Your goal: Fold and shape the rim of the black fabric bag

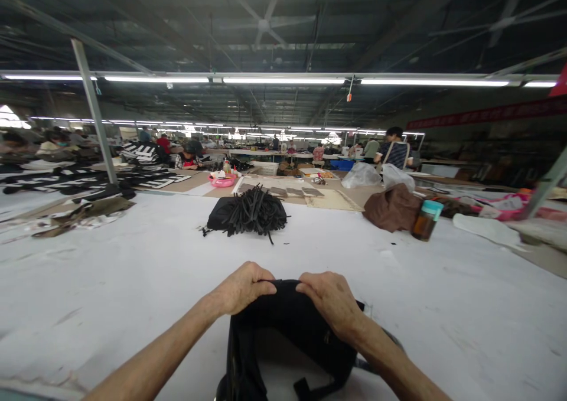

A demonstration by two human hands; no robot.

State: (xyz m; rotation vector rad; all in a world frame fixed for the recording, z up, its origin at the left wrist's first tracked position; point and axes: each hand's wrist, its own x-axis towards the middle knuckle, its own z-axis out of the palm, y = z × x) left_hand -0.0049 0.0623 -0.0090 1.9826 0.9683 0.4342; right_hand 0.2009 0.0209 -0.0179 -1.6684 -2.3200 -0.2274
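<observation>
A black fabric bag [283, 312] stands on the white tabletop right in front of me, its opening facing me and a strap hanging at its lower right. My left hand [248, 287] pinches the top edge of the bag between thumb and fingers. A short way to the right, my right hand [330, 300] grips the same edge, its thumb on the near side. The fingers behind the fabric are hidden. Beyond the bag lies a pile of black fabric strips [257, 211] on a folded black piece.
A brown cloth bundle [392, 207] sits at the right beside a bottle with a teal lid [427, 220]. Fabric scraps [88, 209] lie at the left. Farther back are a pink basket [222, 180], a metal post [94, 111] and a person in a striped top [394, 153].
</observation>
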